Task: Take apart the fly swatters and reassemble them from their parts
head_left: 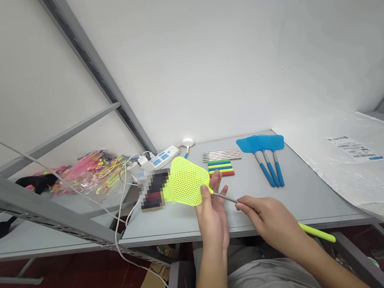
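A neon yellow fly swatter (188, 180) is held above the front of the table, its perforated head to the left. My left hand (211, 212) grips it where the head meets the rod, thumb in front and fingers behind, some of them spread. Around the thin metal rod, my right hand (268, 212) is closed in a pinch. Past that hand, the yellow handle (317, 232) sticks out to the lower right. Behind my hands lie several metal rods (221, 155) and a stack of coloured handles (220, 168), partly hidden by my left fingers.
Three blue fly swatters (270, 160) lie right of centre on the grey table (176, 225). White plastic sheeting (368, 163) covers the right end. A power strip (164, 156) with cables sits at the back left, near a metal shelf post (94, 67). Bagged colourful items (97, 172) lie further left.
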Demonstrator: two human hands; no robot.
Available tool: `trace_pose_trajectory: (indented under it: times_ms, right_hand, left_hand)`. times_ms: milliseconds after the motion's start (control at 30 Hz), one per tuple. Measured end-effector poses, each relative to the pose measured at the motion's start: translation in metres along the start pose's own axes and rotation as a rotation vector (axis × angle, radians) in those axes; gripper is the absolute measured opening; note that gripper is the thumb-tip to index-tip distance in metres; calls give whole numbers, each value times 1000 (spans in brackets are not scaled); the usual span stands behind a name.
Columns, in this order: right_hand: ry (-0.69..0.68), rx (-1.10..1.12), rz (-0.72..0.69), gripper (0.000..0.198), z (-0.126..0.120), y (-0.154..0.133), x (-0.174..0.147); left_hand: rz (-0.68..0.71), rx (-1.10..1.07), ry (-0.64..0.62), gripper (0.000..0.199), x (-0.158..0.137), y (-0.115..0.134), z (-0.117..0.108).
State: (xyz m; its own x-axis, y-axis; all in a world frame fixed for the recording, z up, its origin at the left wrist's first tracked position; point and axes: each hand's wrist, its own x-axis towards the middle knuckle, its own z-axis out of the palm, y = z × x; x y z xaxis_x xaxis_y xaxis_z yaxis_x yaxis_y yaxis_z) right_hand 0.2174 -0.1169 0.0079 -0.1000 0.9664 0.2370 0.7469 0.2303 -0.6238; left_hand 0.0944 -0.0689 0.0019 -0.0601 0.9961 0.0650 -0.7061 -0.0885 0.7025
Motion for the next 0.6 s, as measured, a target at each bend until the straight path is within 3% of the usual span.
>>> trace_pose_trajectory:
  times_ms: [133, 267, 333, 433, 600]
  right_hand:
    - [-225, 382, 65, 36, -13, 4, 11]
    - [-335, 528, 110, 36, -17, 6, 16]
    - [-330, 522, 123, 37, -14, 2, 18]
    - [-216, 385, 91, 38, -8, -10, 22]
    - [-85, 99, 46, 30, -11, -10, 16]
  left_hand:
    - [-7, 12, -68, 32, -1, 0, -3]
    - [-19, 19, -118, 31, 1, 1, -7]
    - [-38, 24, -128, 30, 5, 2, -11]
    - [-61, 30, -95, 30, 15, 8, -19]
    - [-29, -56, 145, 27, 27, 31, -32]
